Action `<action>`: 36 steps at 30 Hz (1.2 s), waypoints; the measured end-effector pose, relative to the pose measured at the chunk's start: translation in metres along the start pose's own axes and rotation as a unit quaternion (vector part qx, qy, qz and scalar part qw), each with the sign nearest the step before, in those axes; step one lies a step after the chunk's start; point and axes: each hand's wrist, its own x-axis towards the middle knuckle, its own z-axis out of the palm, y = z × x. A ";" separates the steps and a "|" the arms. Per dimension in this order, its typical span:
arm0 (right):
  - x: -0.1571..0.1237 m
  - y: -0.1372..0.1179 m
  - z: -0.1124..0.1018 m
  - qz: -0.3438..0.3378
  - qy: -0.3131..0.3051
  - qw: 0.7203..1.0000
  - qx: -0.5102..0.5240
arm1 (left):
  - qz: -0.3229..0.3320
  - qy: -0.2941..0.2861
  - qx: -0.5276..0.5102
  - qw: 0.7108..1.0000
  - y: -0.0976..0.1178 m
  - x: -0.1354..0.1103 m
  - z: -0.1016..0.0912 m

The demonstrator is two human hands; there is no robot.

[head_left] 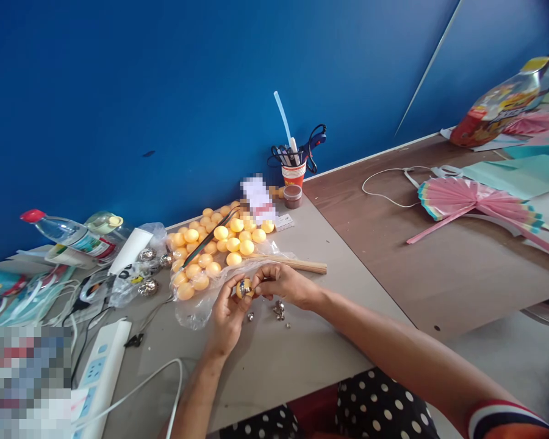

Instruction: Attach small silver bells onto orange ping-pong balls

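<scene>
In the middle of the grey table my left hand [227, 314] is closed around a small orange ball [244, 288] with shiny silver and dark bits on its face. My right hand [286, 285] comes in from the right, its thumb and fingers pinched together at the ball's right side. What lies between those fingertips is too small to make out. Below the hands sit a small heap of shiny metal pieces [279, 310] and another silver piece [251, 316]. Just behind, a clear plastic bag [194, 314] spreads under many loose orange balls [233, 244].
Tweezers [210, 236] lie across the balls, and wooden sticks [306, 266] are beside them. A paper cup [293, 174] of tools stands by the blue wall. Leftward are a power strip [103, 360], cables, foil balls [147, 286] and a bottle [73, 233]. A pink paper fan [476, 204] lies right.
</scene>
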 end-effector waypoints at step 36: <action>0.000 0.012 0.005 0.061 0.027 0.998 -0.011 | 0.052 0.021 0.084 0.995 -0.013 -0.004 -0.004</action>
